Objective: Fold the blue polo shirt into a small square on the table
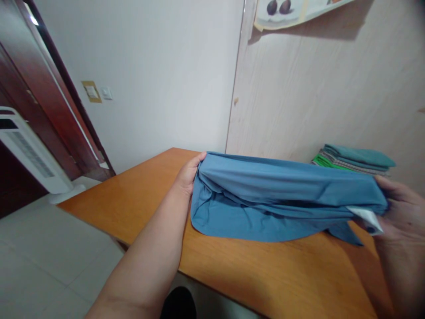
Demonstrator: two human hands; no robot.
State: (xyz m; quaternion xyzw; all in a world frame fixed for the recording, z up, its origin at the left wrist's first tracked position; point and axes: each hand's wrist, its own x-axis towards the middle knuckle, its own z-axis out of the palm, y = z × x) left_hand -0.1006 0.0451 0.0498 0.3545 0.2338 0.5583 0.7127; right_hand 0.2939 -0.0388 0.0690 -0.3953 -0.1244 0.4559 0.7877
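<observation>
A blue garment [279, 181], probably a shirt by its curved hem, is stretched out in loose folds above the wooden table [146, 186]. My left hand [190, 170] grips its left end, the thumb on top and the other fingers hidden behind the cloth. At the opposite end my right hand [401, 206] is closed round the fabric. A white label-like piece [367, 220] shows beside the right palm. The rounded lower edge of the garment hangs down close to the tabletop.
A stack of folded clothes [355, 158] in teal, check and green sits at the back right against the wall. On the tiled floor at the left stands a white tower fan [29, 146], near a dark red door [36, 75].
</observation>
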